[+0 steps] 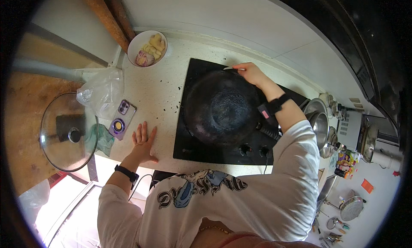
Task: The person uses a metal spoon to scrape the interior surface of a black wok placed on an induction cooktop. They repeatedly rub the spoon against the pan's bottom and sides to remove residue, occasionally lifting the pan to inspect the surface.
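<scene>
My left hand [143, 144] lies palm down on the speckled countertop [161, 129], fingers apart and holding nothing. A phone in a clear and purple case [123, 117] rests just beyond its fingertips. My right hand [250, 73] reaches over the far rim of a dark wok [225, 106], pinching a thin pale object [228, 68] whose kind I cannot tell. Whether that hand touches the rim is unclear. The wok sits on a black cooktop [182, 151], its ribbed handle [269, 132] pointing toward my right forearm. Its inner surface looks scorched and mottled.
A white bowl [132, 55] with ginger and garlic stands by the wall. Left of the phone are a clear plastic bag [104, 90] and a glass lid [69, 154] on a wooden surface. Dark crumbs dot the counter. Metal bowls [319, 125] are stacked at right, near cooktop knobs [246, 150].
</scene>
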A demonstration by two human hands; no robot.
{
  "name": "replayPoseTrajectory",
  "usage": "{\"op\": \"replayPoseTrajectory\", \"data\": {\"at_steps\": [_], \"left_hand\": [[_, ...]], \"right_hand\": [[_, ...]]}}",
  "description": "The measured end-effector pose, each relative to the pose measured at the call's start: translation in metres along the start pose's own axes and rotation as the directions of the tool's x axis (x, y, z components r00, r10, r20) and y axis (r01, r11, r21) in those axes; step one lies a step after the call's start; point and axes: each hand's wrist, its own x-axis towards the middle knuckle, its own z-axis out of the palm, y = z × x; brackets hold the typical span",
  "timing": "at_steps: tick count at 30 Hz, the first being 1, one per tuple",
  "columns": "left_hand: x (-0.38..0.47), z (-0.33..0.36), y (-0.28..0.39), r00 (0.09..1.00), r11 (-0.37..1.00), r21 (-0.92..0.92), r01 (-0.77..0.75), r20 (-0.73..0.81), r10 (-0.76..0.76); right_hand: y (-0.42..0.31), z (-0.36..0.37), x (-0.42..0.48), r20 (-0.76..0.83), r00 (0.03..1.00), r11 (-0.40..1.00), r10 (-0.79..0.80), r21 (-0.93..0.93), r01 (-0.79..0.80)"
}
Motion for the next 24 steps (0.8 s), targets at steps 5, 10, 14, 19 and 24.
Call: {"op": "replayPoseTrajectory", "data": {"at_steps": [5,10,14,19,24], "left_hand": [[-0.002,0.004,-0.004,0.999,1.000,-0.009,-0.015,-0.029,0.015],[-0.001,0.003,-0.001,1.000,1.000,0.004,-0.008,-0.029,0.008],[0.000,0.003,-0.004,0.998,0.999,-0.030,-0.045,-0.037,0.044],[-0.003,0.001,-0.004,0.999,0.998,-0.053,-0.032,-0.038,0.030],[-0.004,0.001,-0.003,1.000,1.000,-0.010,-0.009,-0.025,0.008]], "right_hand": [[-0.037,-0.008,0.003,0.058,0.998,0.994,-0.039,-0.097,0.044],[-0.032,-0.008,0.003,0.083,0.996,0.999,-0.042,-0.028,0.045],[-0.024,0.019,0.016,-0.022,1.000,0.935,-0.014,-0.354,0.005],[-0.047,0.001,0.013,0.078,0.997,0.991,-0.018,-0.132,0.028],[-0.069,0.005,-0.002,0.120,0.989,0.989,-0.086,-0.109,0.100]]}}
